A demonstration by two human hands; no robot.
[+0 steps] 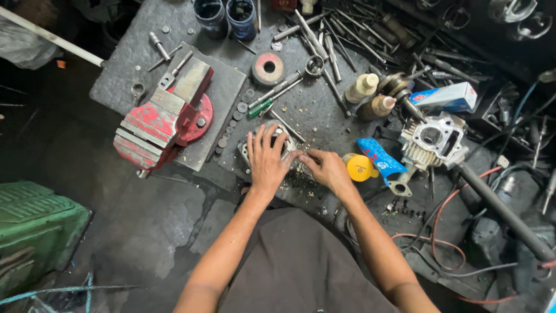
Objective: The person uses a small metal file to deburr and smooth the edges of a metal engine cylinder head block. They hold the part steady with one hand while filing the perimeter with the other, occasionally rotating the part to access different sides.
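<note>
Left hand (pixel 266 161): laid flat, fingers spread, over a round metal engine part (pixel 282 141) on the table (pixel 313 104).
Right hand (pixel 328 169): fingers pinched together at the part's edge; what they hold cannot be told.
Left of hands: red vise (pixel 165 119).
Right of hands: yellow-capped can (pixel 359 167), finned cylinder head (pixel 433 141).

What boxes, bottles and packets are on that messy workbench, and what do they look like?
Box: long, white and blue with a red end, right of the bottles.
Packet: flat, blue with white marks, right of the right hand.
Yellow round container: beside that hand.
Two small bottles: cream and tan, pale caps, lying tilted.
Two dark blue cups: top edge.
</note>
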